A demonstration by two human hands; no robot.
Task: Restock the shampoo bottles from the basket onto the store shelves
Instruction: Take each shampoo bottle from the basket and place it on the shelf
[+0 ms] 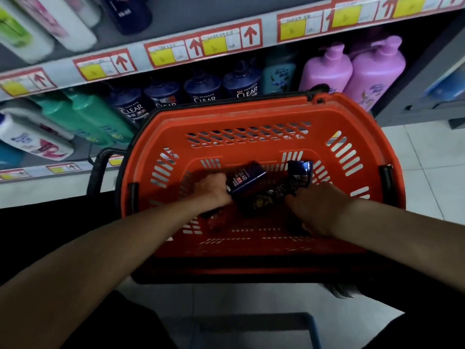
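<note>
- The left grip (214,190) curls round the near end of a dark blue CLEAR bottle (245,178), which slants away to its right inside the orange basket (226,117).
- The right grip (317,210) pinches the lower end of a second CLEAR bottle (299,176), which stands just beyond its fingers.
- Both bottles are low in the basket, near each other.

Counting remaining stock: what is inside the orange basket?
A dark blue CLEAR shampoo bottle in the left hand, another CLEAR shampoo bottle in the right hand, a dark patterned item between them. The hands hide anything beneath.
</note>
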